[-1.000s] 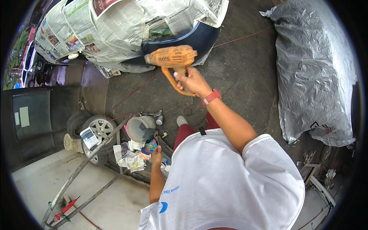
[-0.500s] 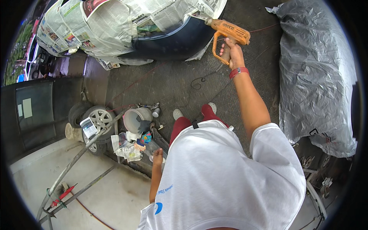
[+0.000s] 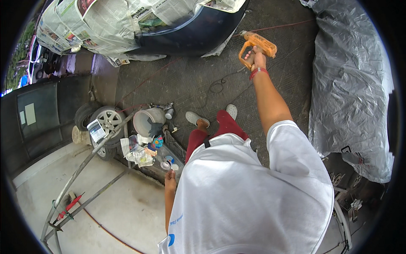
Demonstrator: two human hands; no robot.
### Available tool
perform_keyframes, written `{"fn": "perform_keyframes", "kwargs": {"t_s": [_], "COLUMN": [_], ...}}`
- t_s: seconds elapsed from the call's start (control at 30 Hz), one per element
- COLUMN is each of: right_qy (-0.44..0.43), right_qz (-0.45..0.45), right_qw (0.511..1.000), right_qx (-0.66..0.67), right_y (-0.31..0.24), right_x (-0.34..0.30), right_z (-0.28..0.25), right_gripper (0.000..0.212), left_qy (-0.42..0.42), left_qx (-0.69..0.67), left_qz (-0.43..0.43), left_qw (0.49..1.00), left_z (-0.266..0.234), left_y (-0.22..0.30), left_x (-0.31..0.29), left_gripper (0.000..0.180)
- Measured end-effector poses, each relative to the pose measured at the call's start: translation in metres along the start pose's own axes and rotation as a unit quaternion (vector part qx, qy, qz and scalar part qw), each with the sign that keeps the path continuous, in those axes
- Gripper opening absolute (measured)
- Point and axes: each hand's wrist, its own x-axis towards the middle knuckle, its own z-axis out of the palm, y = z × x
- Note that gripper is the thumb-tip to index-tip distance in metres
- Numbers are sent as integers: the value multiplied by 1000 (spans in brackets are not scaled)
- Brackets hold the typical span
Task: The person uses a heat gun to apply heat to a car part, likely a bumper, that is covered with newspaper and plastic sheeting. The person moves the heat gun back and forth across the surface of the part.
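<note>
My right hand is closed round the grip of an orange heat gun, held out ahead on the right. Its nozzle points left, apart from the dark blue bumper of a car body masked with newspaper. From the heat gun a dark cord trails to the floor in a loop. Low at my left side, my left hand has its fingers curled; anything inside them is hidden. Close beyond it, a roll of tape and small round lids lie on a low surface.
Left of my feet stand a whitish bucket, a spray gun and a wheel. Metal pipes cross the lower left. Grey plastic sheeting covers a bulky thing at right. A thin red line runs along the floor.
The heat gun in my right hand has moved down and away from the bumper's edge. My feet have shifted, and the bumper sits farther up and left in view. The left hand stays low.
</note>
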Motion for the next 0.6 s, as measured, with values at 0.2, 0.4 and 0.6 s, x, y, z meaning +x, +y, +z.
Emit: {"fn": "perform_keyframes", "kwargs": {"t_s": [0.2,0.4,0.6], "right_qy": [29,50,-41], "right_qz": [6,-57,-96], "right_qw": [999,995,994], "right_qx": [-32,-64,14], "right_y": [10,16,-32], "right_x": [2,-3,-14], "right_z": [-8,-11,16], "right_gripper": [19,18,20], "left_qy": [4,-17,-12], "left_qx": [-50,-32,50], "left_qz": [5,20,21], "left_qw": [999,999,998], "left_z": [8,5,3], "left_y": [-48,-46,4], "left_x": [-8,-2,3], "left_gripper": [55,55,52]}}
